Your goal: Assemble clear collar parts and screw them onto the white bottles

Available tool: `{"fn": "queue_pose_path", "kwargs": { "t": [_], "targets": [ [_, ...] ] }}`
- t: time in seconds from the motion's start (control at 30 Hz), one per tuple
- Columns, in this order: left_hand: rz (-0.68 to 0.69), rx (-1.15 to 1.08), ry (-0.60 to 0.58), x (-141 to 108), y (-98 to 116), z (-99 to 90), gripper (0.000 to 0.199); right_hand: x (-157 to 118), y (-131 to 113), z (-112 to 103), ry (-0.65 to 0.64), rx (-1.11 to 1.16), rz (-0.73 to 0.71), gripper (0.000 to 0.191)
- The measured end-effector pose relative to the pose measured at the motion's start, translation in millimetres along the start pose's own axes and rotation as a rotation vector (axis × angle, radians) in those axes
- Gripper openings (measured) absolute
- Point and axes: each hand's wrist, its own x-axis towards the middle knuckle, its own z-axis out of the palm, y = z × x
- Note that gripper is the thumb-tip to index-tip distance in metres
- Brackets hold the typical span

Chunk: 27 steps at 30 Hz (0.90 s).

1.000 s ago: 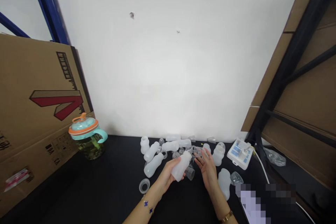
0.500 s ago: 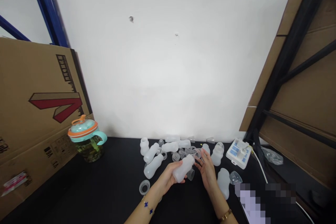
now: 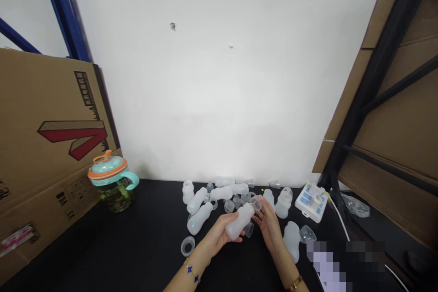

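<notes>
Frosted white plastic bottle (image 3: 241, 221) sits tilted in the left hand (image 3: 216, 238), whose fingers curl closely around its body, holding it just above a black tabletop (image 3: 102, 251). The right hand (image 3: 269, 228) is beside it, with its fingers (image 3: 268, 216) raised against a clear plastic cup-shaped piece (image 3: 256, 203) at the bottle's neck end; whether they grip that piece or only touch it, I cannot tell. A gold wristwatch (image 3: 294, 283) circles the right wrist, and a bracelet with dark blue clover charms (image 3: 190, 269) circles the left. Other frosted white bottles (image 3: 199, 218) and small clear plastic parts (image 3: 229, 206) lie scattered in a loose cluster behind the hands. Nearer the left forearm lies a clear plastic ring (image 3: 187, 246). To the right stand a white electrical unit with blue labels (image 3: 310, 201) and a crumpled clear plastic bag (image 3: 356, 205). On the left, a glass jar with a teal and orange lid (image 3: 114, 194) stands against a brown cardboard box (image 3: 51, 132). A blurred patch (image 3: 342, 264) hides the lower right corner.
</notes>
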Motion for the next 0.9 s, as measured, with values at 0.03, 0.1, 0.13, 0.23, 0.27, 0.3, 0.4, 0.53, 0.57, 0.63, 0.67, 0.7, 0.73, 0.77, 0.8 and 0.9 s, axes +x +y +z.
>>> {"fn": "queue_pose_path", "kwargs": {
  "t": [0.03, 0.1, 0.13, 0.23, 0.27, 0.3, 0.4, 0.53, 0.57, 0.63, 0.67, 0.7, 0.73, 0.77, 0.8, 0.9],
  "targets": [
    [0.01, 0.018, -0.007, -0.5, 0.2, 0.0, 0.045, 0.1, 0.4, -0.1, -0.004, 0.002, 0.006, 0.054],
    [0.028, 0.071, -0.016, -1.2, 0.6, 0.4, 0.046, 0.1, 0.6, -0.1, -0.009, -0.001, 0.014, 0.053],
    [0.023, 0.08, -0.015, -1.5, 0.8, 0.8, 0.046, 0.0, 0.5, 0.0, -0.007, -0.005, 0.015, 0.053],
    [0.012, 0.091, 0.003, -1.8, 0.8, 1.9, 0.045, -0.4, 0.1, 0.4, 0.01, -0.018, 0.012, 0.053],
    [0.012, 0.09, 0.006, -1.7, 0.6, 2.0, 0.045, -0.4, 0.0, 0.4, 0.013, -0.02, 0.011, 0.053],
    [0.011, 0.085, 0.003, -1.6, 0.2, 1.8, 0.045, -0.4, 0.0, 0.2, 0.01, -0.019, 0.011, 0.053],
    [0.011, 0.071, -0.021, -1.1, -0.6, 0.9, 0.046, 0.0, 0.3, -0.7, -0.01, -0.01, 0.016, 0.052],
    [0.013, 0.082, -0.023, -0.7, -0.7, 0.3, 0.046, -0.5, 0.1, -1.0, -0.014, -0.014, 0.017, 0.051],
    [0.014, 0.085, -0.022, -0.7, -0.7, 0.3, 0.045, -0.9, -0.1, -0.8, -0.014, -0.018, 0.013, 0.051],
    [0.014, 0.09, -0.024, -0.6, -0.7, 0.2, 0.044, -2.0, -0.7, 0.1, -0.014, -0.029, 0.007, 0.052],
    [0.013, 0.093, -0.024, -0.6, -0.9, 0.1, 0.043, -2.5, -0.9, 0.6, -0.014, -0.037, 0.006, 0.052],
    [0.011, 0.095, -0.021, -0.4, -1.0, -0.1, 0.042, -2.9, -1.1, 1.1, -0.017, -0.046, 0.006, 0.051],
    [0.011, 0.097, -0.017, -0.2, -1.2, -0.3, 0.042, -3.3, -1.2, 1.5, -0.022, -0.054, 0.007, 0.051],
    [0.013, 0.096, -0.015, 0.0, -1.4, -0.4, 0.042, -3.6, -1.3, 2.0, -0.023, -0.06, 0.008, 0.051],
    [0.016, 0.093, -0.014, 0.3, -1.5, -0.5, 0.043, -3.9, -1.5, 2.4, -0.024, -0.065, 0.01, 0.051],
    [0.015, 0.09, -0.009, 1.2, -1.2, -0.2, 0.043, -4.6, -2.3, 3.7, -0.022, -0.069, 0.014, 0.05]
  ]
}}
